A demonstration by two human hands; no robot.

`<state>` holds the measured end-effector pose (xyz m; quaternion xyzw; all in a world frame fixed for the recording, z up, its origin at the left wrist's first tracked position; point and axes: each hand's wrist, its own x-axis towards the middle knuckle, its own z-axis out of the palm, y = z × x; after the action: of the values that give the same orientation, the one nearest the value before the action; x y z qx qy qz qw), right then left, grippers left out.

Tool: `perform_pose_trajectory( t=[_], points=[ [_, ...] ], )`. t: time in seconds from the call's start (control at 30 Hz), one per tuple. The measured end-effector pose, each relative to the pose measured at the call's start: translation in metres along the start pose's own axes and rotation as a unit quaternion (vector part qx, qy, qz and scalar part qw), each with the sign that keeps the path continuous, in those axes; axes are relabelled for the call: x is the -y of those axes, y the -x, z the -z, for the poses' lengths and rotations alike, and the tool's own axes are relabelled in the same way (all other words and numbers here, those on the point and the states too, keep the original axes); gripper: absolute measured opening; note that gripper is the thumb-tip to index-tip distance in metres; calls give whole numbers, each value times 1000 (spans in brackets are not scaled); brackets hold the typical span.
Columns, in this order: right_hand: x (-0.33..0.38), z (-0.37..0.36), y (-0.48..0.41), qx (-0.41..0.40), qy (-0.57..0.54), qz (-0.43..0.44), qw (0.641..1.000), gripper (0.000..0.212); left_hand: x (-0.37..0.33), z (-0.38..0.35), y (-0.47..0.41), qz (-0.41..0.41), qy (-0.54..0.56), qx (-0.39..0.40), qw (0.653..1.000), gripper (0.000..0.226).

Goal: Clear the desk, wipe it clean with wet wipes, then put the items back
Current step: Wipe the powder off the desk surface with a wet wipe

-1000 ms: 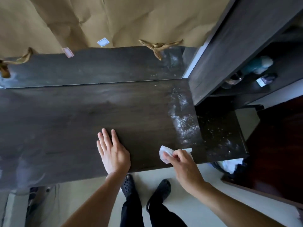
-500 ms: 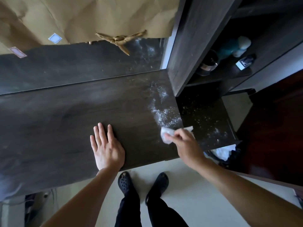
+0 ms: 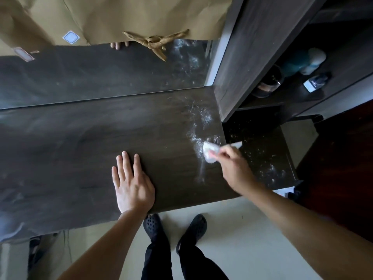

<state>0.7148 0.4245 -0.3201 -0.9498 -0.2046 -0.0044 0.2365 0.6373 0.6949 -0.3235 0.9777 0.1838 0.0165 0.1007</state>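
The dark wooden desk [image 3: 80, 142] fills the middle of the view, with a patch of white dust [image 3: 199, 126] near its right end. My right hand [image 3: 234, 168] pinches a crumpled white wet wipe [image 3: 209, 151] and presses it on the desk at the lower edge of the dust. A thin white streak runs from the wipe toward the front edge. My left hand [image 3: 131, 182] rests flat on the desk near the front edge, fingers straight.
A mirror [image 3: 90, 73] stands along the desk's back, partly covered with brown paper [image 3: 121, 15]. At right a dark shelf unit [image 3: 252, 47] holds bottles [image 3: 310, 60] and a jar [image 3: 266, 86]. A lower dusty dark surface [image 3: 260, 154] adjoins the desk's right end.
My right hand has moved the wipe away from the front edge into the white dust, leaving a streak. My left hand has stayed flat in place.
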Motion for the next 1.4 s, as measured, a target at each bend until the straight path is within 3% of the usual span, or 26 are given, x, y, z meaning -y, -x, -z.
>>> perform_pose_trajectory(
  t=[0.13,0.23,0.33,0.43,0.53,0.63,0.7,0.8,0.87,1.0,1.13,1.2,1.3,1.4],
  points=[
    [-8,-3,-75,-59,16,-59,996,38,0,1,0,-5,-4,0,1000,57],
    [10,-5,-43,-57,13,-53,997,35,0,2,-1,-3,-3,6,1000,58],
    [37,1,21,9,-31,2,999,37,-2,4,-2,-1,-2,11,1000,59],
    [59,18,31,82,-159,-40,983,34,-2,6,-2,-1,-3,17,1000,59],
    [66,32,-13,-7,-301,-120,946,27,-3,7,-3,-3,-7,22,1000,59],
    [54,42,-25,-58,-232,-146,960,23,-3,6,-3,-5,-5,21,1000,58],
    [38,41,-4,-46,-57,-82,994,23,-2,6,-2,-4,-5,20,1000,58],
    [28,38,32,9,142,-38,989,25,-2,7,-2,-6,-1,21,1000,58],
    [34,39,36,8,147,-34,989,9,-2,6,-2,-7,2,21,1000,58],
    [37,25,-5,23,66,-42,997,26,-1,6,-3,-6,5,20,1000,58],
    [35,21,-41,15,-13,-154,988,18,-2,6,-4,-4,-2,27,1000,58],
    [46,18,-18,60,-13,-107,992,28,-2,6,-4,-7,-2,25,1000,58],
    [54,20,22,172,-12,0,985,18,-2,7,-4,-9,1,20,1000,58],
    [33,25,-31,123,25,-55,991,16,-3,7,-4,-9,-1,20,1000,58]
  ],
)
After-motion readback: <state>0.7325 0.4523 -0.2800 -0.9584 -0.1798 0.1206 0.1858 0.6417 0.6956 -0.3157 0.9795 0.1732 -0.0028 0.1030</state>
